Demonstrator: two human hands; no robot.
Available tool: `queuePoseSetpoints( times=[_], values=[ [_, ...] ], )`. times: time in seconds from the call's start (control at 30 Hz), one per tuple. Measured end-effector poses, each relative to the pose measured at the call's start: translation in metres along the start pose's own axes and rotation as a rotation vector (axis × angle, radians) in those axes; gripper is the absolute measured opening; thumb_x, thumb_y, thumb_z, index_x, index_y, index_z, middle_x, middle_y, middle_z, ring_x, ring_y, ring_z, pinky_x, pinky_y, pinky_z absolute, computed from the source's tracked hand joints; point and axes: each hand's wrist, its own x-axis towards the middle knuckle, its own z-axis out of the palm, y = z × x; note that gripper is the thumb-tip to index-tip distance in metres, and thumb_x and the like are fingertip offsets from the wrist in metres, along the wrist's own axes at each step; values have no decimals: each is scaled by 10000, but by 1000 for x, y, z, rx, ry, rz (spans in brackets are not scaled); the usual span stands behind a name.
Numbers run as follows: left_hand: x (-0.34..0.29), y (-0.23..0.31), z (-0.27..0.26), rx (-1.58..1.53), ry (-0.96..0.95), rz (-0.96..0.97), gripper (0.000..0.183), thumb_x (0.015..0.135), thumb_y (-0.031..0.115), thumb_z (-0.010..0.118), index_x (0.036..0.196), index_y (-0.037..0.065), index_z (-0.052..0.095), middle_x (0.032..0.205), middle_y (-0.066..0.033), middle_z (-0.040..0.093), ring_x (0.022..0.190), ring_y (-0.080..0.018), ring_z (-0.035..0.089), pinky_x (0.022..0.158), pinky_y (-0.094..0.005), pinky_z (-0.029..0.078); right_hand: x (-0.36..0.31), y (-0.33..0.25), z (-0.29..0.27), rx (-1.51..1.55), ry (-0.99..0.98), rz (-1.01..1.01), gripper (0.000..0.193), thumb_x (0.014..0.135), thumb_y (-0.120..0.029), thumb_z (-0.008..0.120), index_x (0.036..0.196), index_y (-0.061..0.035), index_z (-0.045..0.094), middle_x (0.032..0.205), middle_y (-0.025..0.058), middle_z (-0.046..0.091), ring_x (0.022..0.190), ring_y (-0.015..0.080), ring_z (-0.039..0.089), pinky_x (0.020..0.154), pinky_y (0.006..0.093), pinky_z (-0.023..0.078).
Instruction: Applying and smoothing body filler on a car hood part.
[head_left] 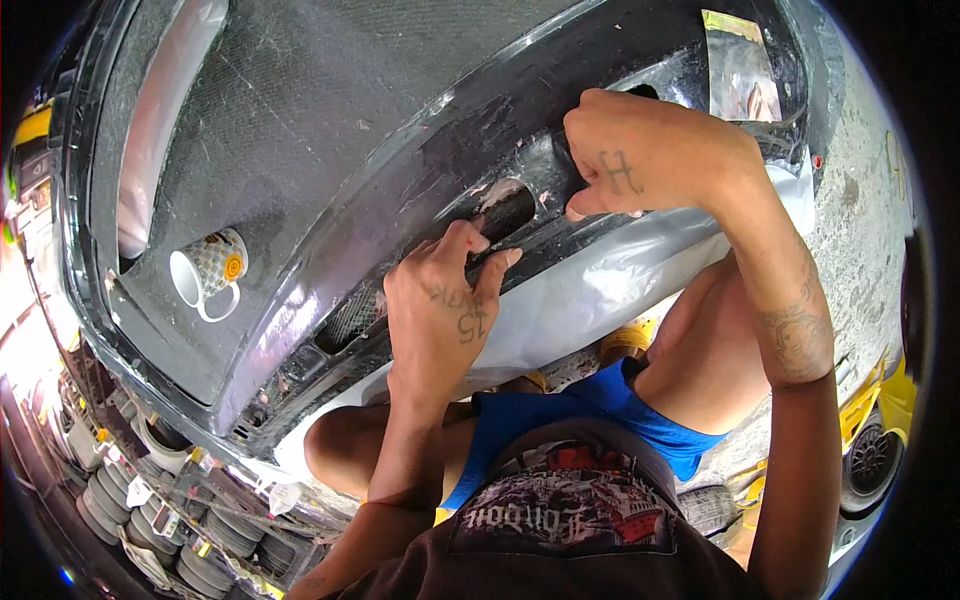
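A dark, scuffed car bumper (295,305) curves across the view in front of my knees. My left hand (435,310) is at the edge of its oval opening (513,206), index finger bent over the rim and thumb on the near side, gripping the bumper there. Farther right, my right hand (645,155) is bent over the bumper with its fingers curled under. The thumb shows at the near side, while the back of the hand hides the fingertips and anything in them. Left of my left hand is a mesh-filled opening (355,322).
A patterned mug (215,268) stands on the dark textured surface (300,150) at left. A shiny packet (742,75) lies at the bumper's far right. Silvery sheeting (600,275) lies below it. Stacked discs (115,500) are at lower left; a wheel (872,460) is at right.
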Motion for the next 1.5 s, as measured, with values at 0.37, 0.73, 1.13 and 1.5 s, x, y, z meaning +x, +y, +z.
queuePoseSetpoints(
  times=[0.37,0.73,1.13,1.5],
  values=[
    [-1,1,5,-36,71,-21,295,751,199,834,800,1,621,955,-178,732,684,-337,696,615,-371,536,-2,13,10,32,199,-184,249,757,-174,781,680,35,670,627,131,665,549,287,658,532,410,524],
    [-1,0,4,-10,55,-38,280,754,185,844,824,-1,647,945,-147,749,698,-222,711,645,-318,532,-2,15,14,23,282,-238,265,757,-177,788,650,37,674,641,136,672,590,288,667,565,411,522],
    [0,-1,0,3,20,-70,293,753,201,846,826,-1,648,920,-148,748,686,-220,703,629,-312,528,1,11,10,20,193,-207,301,769,-188,782,626,52,669,560,141,632,506,279,635,518,403,510],
    [-1,-1,2,-7,34,-48,279,749,188,847,819,3,651,903,-141,749,660,-237,696,614,-322,524,3,13,12,28,147,-179,322,773,-190,780,605,55,659,532,140,616,440,259,602,466,395,491]
  ],
)
